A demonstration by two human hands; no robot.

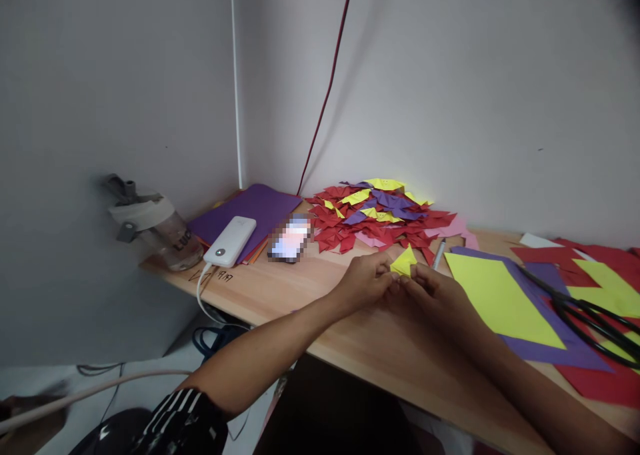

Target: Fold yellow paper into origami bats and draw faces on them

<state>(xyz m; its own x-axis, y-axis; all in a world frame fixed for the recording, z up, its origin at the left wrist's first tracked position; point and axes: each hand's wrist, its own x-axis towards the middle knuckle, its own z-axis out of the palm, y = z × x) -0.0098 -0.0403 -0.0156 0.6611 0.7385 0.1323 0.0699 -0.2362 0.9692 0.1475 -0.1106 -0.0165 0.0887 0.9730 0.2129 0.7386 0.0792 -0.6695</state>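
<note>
Between my two hands is a small folded piece of yellow paper [404, 263], its pointed tip turned up. My left hand [369, 278] pinches its left side, fingers closed. On the other side, my right hand [434, 293] grips the lower right part between thumb and fingers. Both hands are just above the wooden table [350, 335]. Behind them lies a heap of folded paper pieces [375, 215] in red, yellow, purple and pink. A pen [439, 253] lies just beyond my right hand.
Right of my hands, a yellow sheet [500, 298] lies on purple paper [575, 355], near black-handled scissors [590, 315] and red scraps [563, 258]. To the left are a phone [291, 238], a cabled white power bank [231, 241], purple sheets [260, 205] and a clear bottle [167, 231].
</note>
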